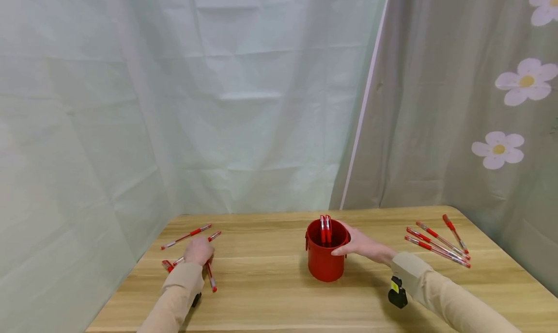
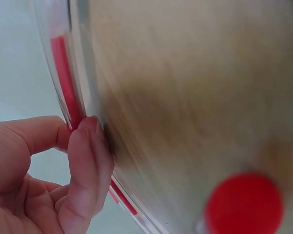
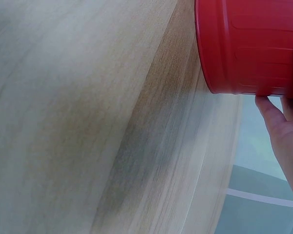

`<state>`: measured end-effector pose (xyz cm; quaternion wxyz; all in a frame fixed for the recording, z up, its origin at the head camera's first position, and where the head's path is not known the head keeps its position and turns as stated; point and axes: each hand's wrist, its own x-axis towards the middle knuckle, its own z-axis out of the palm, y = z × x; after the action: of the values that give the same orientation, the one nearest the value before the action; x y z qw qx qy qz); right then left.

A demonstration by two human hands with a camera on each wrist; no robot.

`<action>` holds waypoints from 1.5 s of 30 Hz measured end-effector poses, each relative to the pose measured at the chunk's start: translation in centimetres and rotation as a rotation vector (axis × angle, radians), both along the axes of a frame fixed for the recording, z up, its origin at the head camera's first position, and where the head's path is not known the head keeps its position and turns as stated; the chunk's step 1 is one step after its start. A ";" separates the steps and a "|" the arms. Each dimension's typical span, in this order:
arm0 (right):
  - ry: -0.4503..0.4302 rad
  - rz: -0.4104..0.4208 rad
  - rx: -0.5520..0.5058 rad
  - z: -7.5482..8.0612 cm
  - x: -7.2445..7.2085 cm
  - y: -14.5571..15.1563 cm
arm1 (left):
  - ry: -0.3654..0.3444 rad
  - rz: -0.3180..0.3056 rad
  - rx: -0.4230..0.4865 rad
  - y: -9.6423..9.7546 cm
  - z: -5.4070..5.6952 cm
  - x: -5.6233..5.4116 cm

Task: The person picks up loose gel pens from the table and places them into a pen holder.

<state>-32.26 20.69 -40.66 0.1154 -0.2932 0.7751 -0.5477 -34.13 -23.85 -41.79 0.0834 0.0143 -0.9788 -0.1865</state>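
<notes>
My left hand [image 1: 199, 250] is low over a loose group of red pens at the table's left. In the left wrist view its thumb and fingertips pinch a clear-barrelled pen [image 2: 66, 80] by the red grip. Another pen [image 1: 187, 236] lies just behind that hand, and one pen [image 1: 211, 277] points toward the front edge. The red bucket [image 1: 326, 267] stands upright right of centre with two red-capped pens [image 1: 322, 229] upright inside. My right hand [image 1: 359, 244] grips the bucket's right side near the rim, thumb in front; its other fingers are partly hidden.
Several red pens [image 1: 436, 248] lie spread on the right of the wooden table [image 1: 261, 275]. A pale curtain [image 1: 261, 129] hangs behind the table, and a grey flowered curtain [image 1: 418, 129] hangs at the right.
</notes>
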 end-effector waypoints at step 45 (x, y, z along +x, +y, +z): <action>-0.007 -0.005 0.019 0.1 -0.2 0.0 | 0.123 -0.017 0.088 3.6 5.6 -0.5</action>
<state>-32.45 20.71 -40.51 0.1194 -0.2882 0.7807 -0.5414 -34.67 -20.20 -36.19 0.1410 -0.0016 -0.9628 -0.2306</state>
